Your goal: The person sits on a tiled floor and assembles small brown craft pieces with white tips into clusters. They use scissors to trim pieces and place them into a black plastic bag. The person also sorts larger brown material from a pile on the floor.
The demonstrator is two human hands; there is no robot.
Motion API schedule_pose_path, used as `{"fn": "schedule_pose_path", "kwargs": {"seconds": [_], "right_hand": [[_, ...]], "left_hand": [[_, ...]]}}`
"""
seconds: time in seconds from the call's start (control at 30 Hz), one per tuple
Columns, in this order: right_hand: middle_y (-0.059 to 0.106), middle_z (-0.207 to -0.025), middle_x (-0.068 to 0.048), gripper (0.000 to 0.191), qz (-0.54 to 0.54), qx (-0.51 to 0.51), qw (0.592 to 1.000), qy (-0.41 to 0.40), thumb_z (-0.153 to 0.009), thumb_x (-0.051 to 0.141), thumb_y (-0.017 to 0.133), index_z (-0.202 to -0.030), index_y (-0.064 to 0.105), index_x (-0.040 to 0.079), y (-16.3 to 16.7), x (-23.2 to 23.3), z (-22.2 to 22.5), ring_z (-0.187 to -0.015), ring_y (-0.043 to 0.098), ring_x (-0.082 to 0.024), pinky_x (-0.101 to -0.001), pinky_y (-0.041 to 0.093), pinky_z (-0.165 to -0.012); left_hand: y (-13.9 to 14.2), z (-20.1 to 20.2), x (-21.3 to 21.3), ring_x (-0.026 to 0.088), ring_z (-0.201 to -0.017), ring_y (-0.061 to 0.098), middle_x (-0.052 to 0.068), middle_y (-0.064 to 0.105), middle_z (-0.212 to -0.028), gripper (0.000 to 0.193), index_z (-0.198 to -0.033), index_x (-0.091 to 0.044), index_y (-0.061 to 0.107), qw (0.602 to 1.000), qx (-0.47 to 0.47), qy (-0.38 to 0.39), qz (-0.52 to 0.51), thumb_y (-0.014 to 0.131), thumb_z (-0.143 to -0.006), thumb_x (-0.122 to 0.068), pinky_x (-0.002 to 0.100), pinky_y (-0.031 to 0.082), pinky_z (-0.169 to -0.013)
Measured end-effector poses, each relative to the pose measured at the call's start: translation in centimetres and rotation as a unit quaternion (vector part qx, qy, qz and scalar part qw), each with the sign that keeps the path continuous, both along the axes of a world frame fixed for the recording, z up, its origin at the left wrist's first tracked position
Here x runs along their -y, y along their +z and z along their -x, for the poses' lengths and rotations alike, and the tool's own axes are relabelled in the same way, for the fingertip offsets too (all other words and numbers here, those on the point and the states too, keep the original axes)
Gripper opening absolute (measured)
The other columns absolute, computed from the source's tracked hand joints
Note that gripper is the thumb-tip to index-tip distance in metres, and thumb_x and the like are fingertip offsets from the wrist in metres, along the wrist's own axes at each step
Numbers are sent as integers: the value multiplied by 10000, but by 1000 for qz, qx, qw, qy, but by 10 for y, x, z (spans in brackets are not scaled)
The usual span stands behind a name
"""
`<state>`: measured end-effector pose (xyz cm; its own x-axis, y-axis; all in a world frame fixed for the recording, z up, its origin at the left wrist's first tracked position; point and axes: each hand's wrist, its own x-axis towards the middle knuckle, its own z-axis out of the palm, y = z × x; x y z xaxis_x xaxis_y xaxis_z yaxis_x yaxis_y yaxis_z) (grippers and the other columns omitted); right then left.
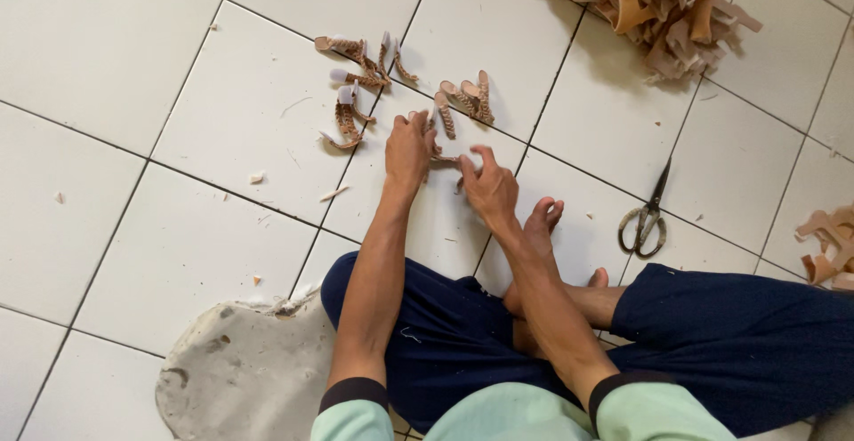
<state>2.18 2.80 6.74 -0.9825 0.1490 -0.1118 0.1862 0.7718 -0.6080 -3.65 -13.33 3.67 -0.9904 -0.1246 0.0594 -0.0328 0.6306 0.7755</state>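
Observation:
I sit cross-legged on a white tiled floor (pixel 178 227). My left hand (pixel 407 149) and my right hand (pixel 487 187) meet on the tile in front of my legs and pinch a small tan braided strap piece (pixel 445 158) between them. Just beyond my fingers lie a few finished braided strap pieces (pixel 464 101). Further left lies a second cluster of braided pieces with white tips (pixel 354 80).
A heap of tan strap offcuts (pixel 649 5) fills the top right. Scissors (pixel 647 218) lie on the tile right of my foot (pixel 541 223). More tan strips (pixel 832 245) sit at the right edge. A dirty grey cushion (pixel 240 370) is by my left knee.

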Motion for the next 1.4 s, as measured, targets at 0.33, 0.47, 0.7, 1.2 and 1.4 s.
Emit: {"fn": "schedule_pose_path", "kwargs": {"seconds": [0.33, 0.47, 0.7, 1.2, 1.4], "right_hand": [[755, -983, -140, 109, 48, -193, 973, 114, -947, 103, 700, -1039, 681, 47, -8, -2, 56, -836, 745, -274, -377, 585, -733], [750, -1010, -135, 182, 62, -131, 978, 153, -901, 127, 747, -1044, 685, 33, -22, 16, 71, -850, 732, -265, -386, 581, -743], [762, -915, -92, 324, 120, -96, 987, 53, -952, 194, 741, -1237, 640, 76, -16, 23, 67, -784, 758, -209, -343, 601, -716], [599, -1033, -137, 489, 17, -154, 988, 9, -839, 392, 843, -1158, 664, 67, -13, -9, 88, -938, 625, -288, -411, 534, -774], [509, -1575, -156, 665, -20, -124, 956, 265, -1024, 520, 692, -1564, 526, 168, -22, -2, 95, -1457, 491, -360, -514, 401, -1183]], "left_hand": [[-22, 6, 7, 459, -875, 693, 247, 671, -963, 298, -1098, -45, 629, 987, 144, 19, 71, 739, -863, -193, 523, 567, -757], [-25, 6, 10, 479, -878, 695, 268, 677, -952, 366, -1164, -31, 559, 986, 143, 12, 82, 729, -865, -157, 539, 569, -764], [-28, 7, 14, 508, -877, 685, 300, 683, -948, 636, -1321, -1, 399, 986, 152, 2, 68, 752, -795, -63, 555, 561, -756], [-30, 4, 22, 501, -870, 683, 317, 688, -932, 656, -1212, 69, 450, 993, 112, 17, 19, 843, -784, -235, 531, 563, -761], [-33, -7, 43, 470, -848, 737, 334, 697, -939, 569, -1235, 111, 444, 971, 234, 42, -34, 702, -888, -260, 510, 595, -763]]}}
